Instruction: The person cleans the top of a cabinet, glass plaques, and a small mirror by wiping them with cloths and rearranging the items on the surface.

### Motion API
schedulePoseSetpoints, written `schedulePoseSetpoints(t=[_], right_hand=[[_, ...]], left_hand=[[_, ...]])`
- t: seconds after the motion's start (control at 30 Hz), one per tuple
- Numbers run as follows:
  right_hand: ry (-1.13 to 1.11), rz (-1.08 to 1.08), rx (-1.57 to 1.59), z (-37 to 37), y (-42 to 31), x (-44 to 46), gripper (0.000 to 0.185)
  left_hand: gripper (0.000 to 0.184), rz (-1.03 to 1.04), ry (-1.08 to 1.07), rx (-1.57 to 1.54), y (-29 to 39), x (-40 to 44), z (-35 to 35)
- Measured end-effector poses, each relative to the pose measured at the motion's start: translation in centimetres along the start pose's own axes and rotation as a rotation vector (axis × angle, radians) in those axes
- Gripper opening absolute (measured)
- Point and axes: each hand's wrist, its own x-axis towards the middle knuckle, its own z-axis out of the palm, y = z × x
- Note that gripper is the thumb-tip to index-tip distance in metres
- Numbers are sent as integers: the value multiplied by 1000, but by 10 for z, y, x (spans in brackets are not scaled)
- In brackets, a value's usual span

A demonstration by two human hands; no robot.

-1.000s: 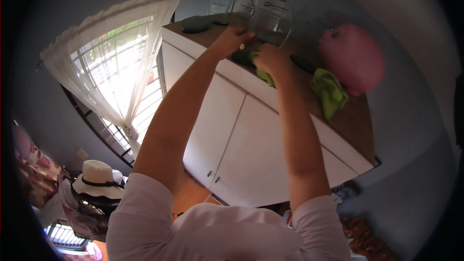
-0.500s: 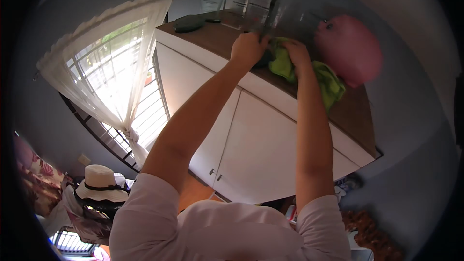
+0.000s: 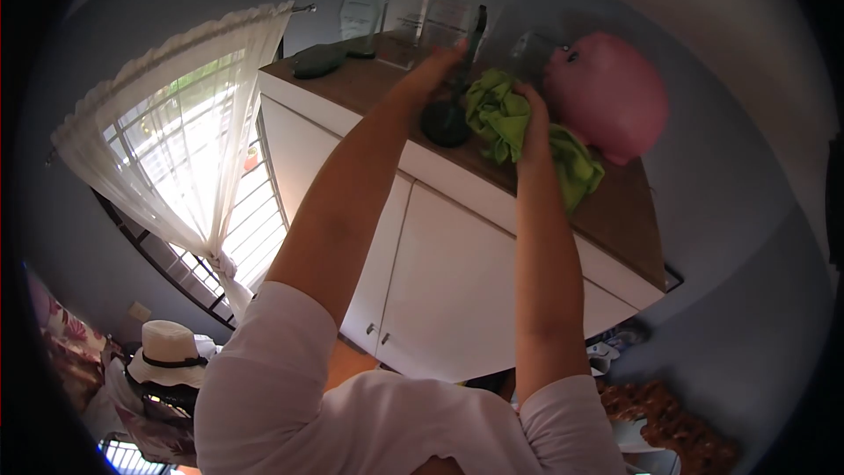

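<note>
My right hand [image 3: 534, 115] is closed on a crumpled green cloth [image 3: 501, 115] above the brown cabinet top. Part of the cloth hangs past my wrist on the right. Just left of it stands a dark upright object, like an award, with a rounded base [image 3: 446, 126] near the front edge and a narrow tall top. My left hand [image 3: 438, 69] is at this dark object's left side, smeared by motion. Whether its fingers grip the object, I cannot make out.
Several clear award plaques [image 3: 359, 14] stand along the back of the cabinet top [image 3: 620, 220]. A dark flat piece [image 3: 318, 62] lies at its left end. A pink piggy bank [image 3: 611, 93] sits to the right. White cabinet doors [image 3: 448, 282] are below, and a curtained window [image 3: 167, 132] is at left.
My left hand has shifted up along the dark object, whose rounded base now shows. The green cloth is bunched higher in my right hand. The whole view has shifted slightly.
</note>
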Motion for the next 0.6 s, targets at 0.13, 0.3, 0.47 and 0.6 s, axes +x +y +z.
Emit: schedulePoseSetpoints(t=[0.13,0.3,0.47,0.6], right_hand=[[73,-110,58,4,-1,-4,26],[214,-356,-165,6,1,-6,28],[337,-686,-1367,15,14,-11,32],[94,-246,-1723,34,13,-11,28]], left_hand=[[82,216,140,112,26,-34,23],[70,287,478,237,34,-44,18],[55,314,371,232,34,-54,-2],[39,298,333,142,30,-95,7]])
